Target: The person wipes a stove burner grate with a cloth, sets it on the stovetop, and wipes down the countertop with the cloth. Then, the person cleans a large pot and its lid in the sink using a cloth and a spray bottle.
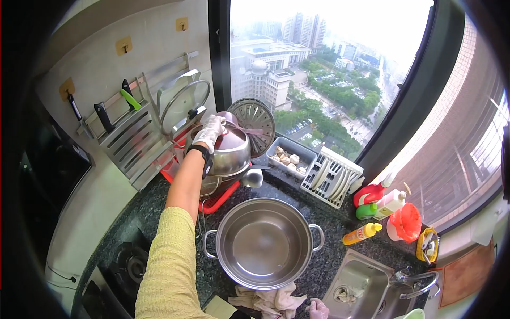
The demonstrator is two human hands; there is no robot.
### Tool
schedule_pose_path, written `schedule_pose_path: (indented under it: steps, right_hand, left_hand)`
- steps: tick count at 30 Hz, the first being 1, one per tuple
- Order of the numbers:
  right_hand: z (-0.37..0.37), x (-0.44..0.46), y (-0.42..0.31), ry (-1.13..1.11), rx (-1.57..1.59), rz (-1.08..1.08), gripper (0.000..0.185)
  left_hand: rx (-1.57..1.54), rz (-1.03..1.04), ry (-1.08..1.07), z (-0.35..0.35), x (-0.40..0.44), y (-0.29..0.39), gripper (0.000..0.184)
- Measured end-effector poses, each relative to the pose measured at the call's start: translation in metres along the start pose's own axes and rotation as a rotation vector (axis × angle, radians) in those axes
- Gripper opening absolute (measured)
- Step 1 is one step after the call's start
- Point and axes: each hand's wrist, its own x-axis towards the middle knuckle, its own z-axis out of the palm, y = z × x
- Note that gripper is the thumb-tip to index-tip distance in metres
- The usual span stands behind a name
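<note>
My left hand (211,132), in a clear glove, reaches to the stacked metal cookware (229,154) by the window corner. Its fingers are closed at the top of the stack; what they grip is too small to tell. A round perforated metal plate (254,127) leans just right of it. My right hand (317,309), also gloved, shows at the bottom edge, beside a crumpled cloth (273,302), its fingers curled and partly cut off. Between my hands, a large two-handled steel pot (264,243) stands open on the dark counter (287,189), with nothing in it.
A knife rack (125,125) hangs at the left. Past the pot are a grey bin of garlic (291,156) and a white rack with plates (332,178). Bottles, including a yellow one (362,234), stand near the sink (361,279). A stove (130,263) lies lower left.
</note>
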Motion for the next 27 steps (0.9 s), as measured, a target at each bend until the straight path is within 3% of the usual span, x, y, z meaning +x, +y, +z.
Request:
schedule_pose_path:
  steps: [12, 14, 18, 19, 22, 27]
  right_hand:
    - [-0.004, -0.003, -0.029, -0.092, 0.023, 0.030, 0.021]
    - [-0.006, 0.000, -0.031, -0.112, 0.011, 0.053, 0.022]
    - [0.018, 0.017, 0.020, -0.035, -0.046, -0.079, 0.018]
    - [0.017, 0.016, 0.021, -0.061, -0.002, 0.001, 0.018]
    - [0.014, 0.017, 0.005, -0.087, -0.031, -0.020, 0.019]
    - [0.026, 0.017, 0.015, -0.025, -0.056, -0.165, 0.018]
  left_hand:
    - [-0.231, -0.066, -0.067, -0.054, -0.024, 0.007, 0.037]
    - [-0.219, 0.034, 0.007, -0.056, -0.033, 0.006, 0.034]
    - [-0.287, 0.073, -0.005, -0.081, -0.069, 0.031, 0.042]
    - [-0.173, 0.001, -0.106, -0.099, -0.083, 0.048, 0.036]
    - [-0.250, 0.176, 0.105, -0.097, -0.101, 0.052, 0.034]
    - [-0.238, 0.274, 0.148, -0.118, -0.136, 0.080, 0.038]
